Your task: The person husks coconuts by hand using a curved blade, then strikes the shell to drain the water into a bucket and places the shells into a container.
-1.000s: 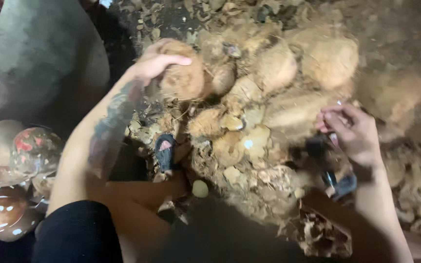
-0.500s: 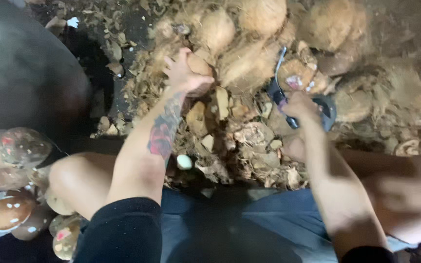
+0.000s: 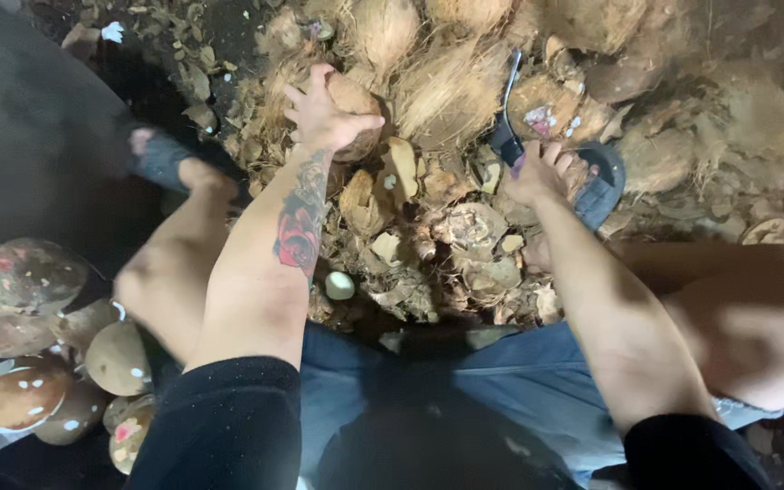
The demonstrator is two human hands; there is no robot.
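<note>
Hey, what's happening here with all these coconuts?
A seated person is working over a heap of coconuts and husk scraps on the ground. Their left hand grips a brown coconut on the pile, while the right hand holds a dark-handled blade. Husked coconuts sit in a group at their left side.

My left hand [image 3: 327, 113] covers most of the coconut [image 3: 356, 100] it grips. The knife [image 3: 507, 118] handle is buried in my right hand [image 3: 537, 172]; blade tip blurred. Top edge cuts off the husk pile [image 3: 465, 54]; left edge crops the peeled coconuts [image 3: 20, 290]
</note>
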